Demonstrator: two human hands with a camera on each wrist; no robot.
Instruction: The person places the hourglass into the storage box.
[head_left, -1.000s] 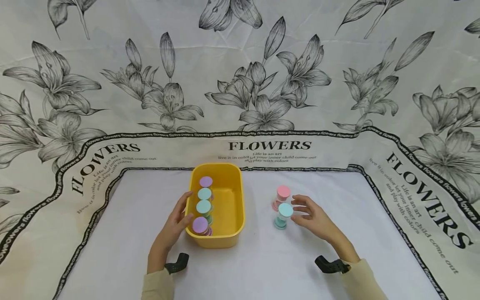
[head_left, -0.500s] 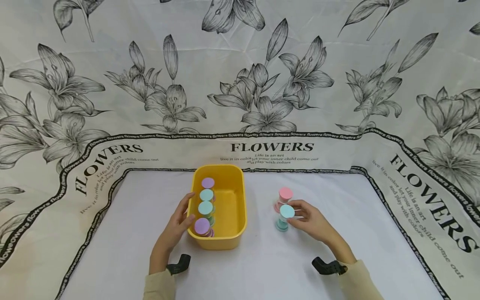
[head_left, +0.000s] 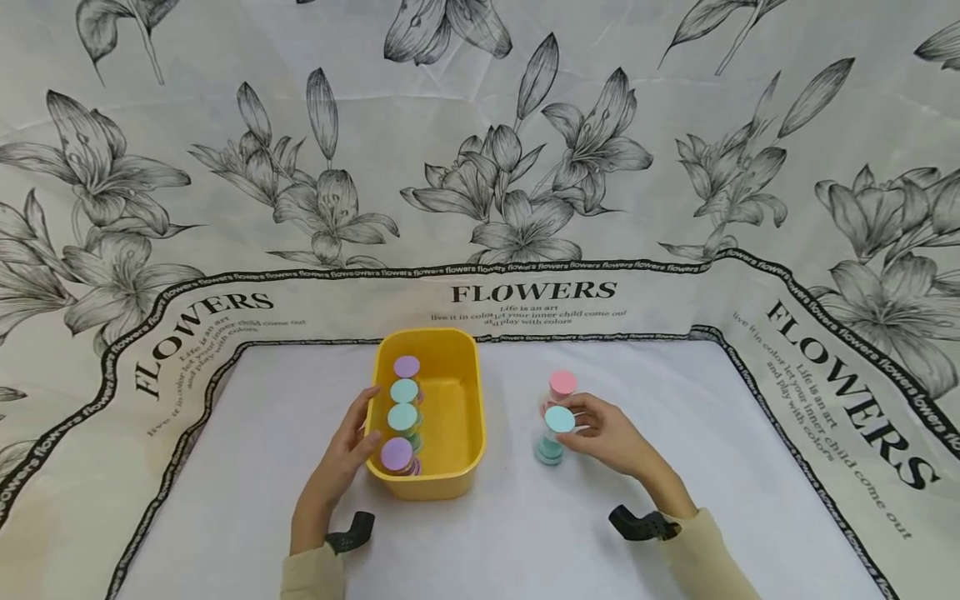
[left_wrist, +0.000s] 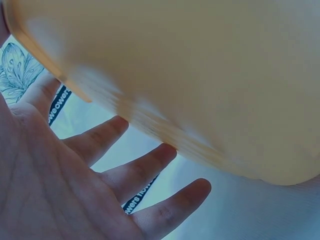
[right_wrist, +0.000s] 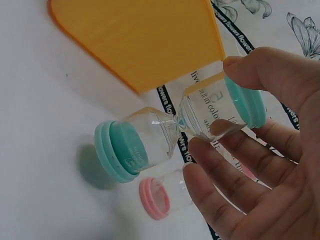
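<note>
In the head view, a teal sand timer (head_left: 559, 420) is held by my right hand (head_left: 611, 437). The right wrist view shows the thumb on its upper cap (right_wrist: 246, 102) and the fingers along its clear glass, with the lower teal cap (right_wrist: 120, 151) over a shadow on the cloth. Just behind it is a pink sand timer (head_left: 562, 383), partly covered by my fingers. My left hand (head_left: 339, 462) rests at the left side of a yellow bin (head_left: 482, 417), thumb at the rim. In the left wrist view its fingers (left_wrist: 145, 172) lie fairly straight against the outer wall.
Inside the bin, along its left side, several sand timers stand in a row: purple (head_left: 397, 454) and teal (head_left: 403, 391). A white cloth (head_left: 510, 542) covers the table. A flower-printed curtain (head_left: 315, 200) rises behind and at the sides.
My right hand has closed in on the teal sand timer from its right and now grips it; the timer has shifted slightly left. The left hand and the bin have stayed put.
</note>
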